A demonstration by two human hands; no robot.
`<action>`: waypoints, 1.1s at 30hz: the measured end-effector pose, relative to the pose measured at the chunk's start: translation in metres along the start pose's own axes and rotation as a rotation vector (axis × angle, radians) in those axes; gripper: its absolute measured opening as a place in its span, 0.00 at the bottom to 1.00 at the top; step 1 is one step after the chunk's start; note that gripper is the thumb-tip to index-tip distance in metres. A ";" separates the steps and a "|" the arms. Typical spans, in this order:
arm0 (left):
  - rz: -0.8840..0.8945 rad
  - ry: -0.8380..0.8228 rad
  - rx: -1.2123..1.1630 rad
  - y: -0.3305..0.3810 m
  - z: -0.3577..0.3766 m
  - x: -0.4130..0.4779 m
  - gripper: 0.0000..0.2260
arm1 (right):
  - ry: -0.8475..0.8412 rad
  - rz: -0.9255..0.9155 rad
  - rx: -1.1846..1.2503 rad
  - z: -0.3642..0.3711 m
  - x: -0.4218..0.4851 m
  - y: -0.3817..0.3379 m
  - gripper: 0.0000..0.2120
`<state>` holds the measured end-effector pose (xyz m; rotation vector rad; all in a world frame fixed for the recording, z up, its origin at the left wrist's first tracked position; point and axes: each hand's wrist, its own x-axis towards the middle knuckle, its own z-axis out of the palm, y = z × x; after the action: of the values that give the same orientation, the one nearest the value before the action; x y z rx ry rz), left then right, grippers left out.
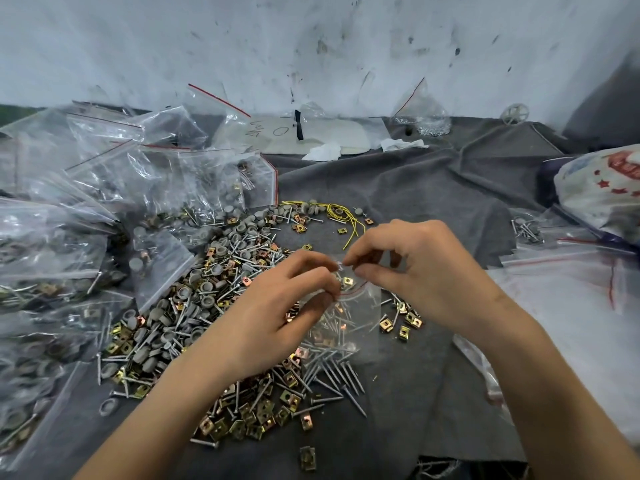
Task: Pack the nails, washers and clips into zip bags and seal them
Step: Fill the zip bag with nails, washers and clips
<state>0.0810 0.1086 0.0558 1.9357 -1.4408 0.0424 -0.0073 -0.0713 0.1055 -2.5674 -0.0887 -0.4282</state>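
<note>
Clear plastic is catching the light in the middle of the scene, where a small zip bag (349,317) with a red line at its mouth is being held just above the grey cloth (433,202). The left hand (287,317) is pinching the near side of the mouth with curled fingers, and the right hand (419,271) is nipping the far lip between thumb and forefinger. So both hands are grasping the bag, and neither is free. Inside, thin nails and a few brass clips are showing through the film, with one clip sitting right at the opening. Whether the zip is being parted or pressed closed, I cannot tell. As for progress, a fair share looks done: filled zip bags (52,265) are heaping up at the left, grey washers and metal showing through them. Plenty is waiting, though. A broad loose pile (194,306) is lying under and beside the hands, with nails (332,372) fanned out at the near edge, grey washers (242,233) further back and clips (249,420) scattered at the front. Flat empty bags (561,289) are lying ready on the right, so I'd judge this job roughly midway.
</note>
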 end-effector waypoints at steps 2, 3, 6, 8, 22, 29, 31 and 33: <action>0.001 0.010 -0.008 0.001 0.000 0.000 0.07 | 0.053 0.007 0.081 0.003 -0.001 0.000 0.09; -0.003 0.014 -0.014 0.001 0.000 0.000 0.06 | 0.097 -0.003 0.119 0.004 -0.002 0.001 0.09; -0.014 0.023 -0.036 0.001 -0.001 -0.001 0.06 | 0.247 0.031 0.277 0.006 -0.004 0.010 0.09; -0.015 0.027 -0.047 0.001 -0.002 -0.002 0.09 | 0.353 0.140 0.357 0.012 -0.005 0.024 0.10; -0.017 0.045 -0.051 0.003 -0.001 0.000 0.11 | -0.288 0.294 -0.206 0.087 -0.036 0.079 0.07; -0.027 0.041 -0.044 0.004 0.000 0.000 0.09 | 0.167 0.347 0.243 0.059 -0.038 0.062 0.07; -0.027 0.041 -0.049 0.004 0.001 0.001 0.06 | 0.262 0.352 0.362 0.046 -0.038 0.056 0.08; -0.020 0.041 -0.047 0.004 0.002 0.002 0.07 | 0.353 0.343 0.524 0.030 -0.037 0.048 0.07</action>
<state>0.0780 0.1059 0.0572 1.9003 -1.3837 0.0386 -0.0271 -0.0963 0.0457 -1.9140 0.3201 -0.6213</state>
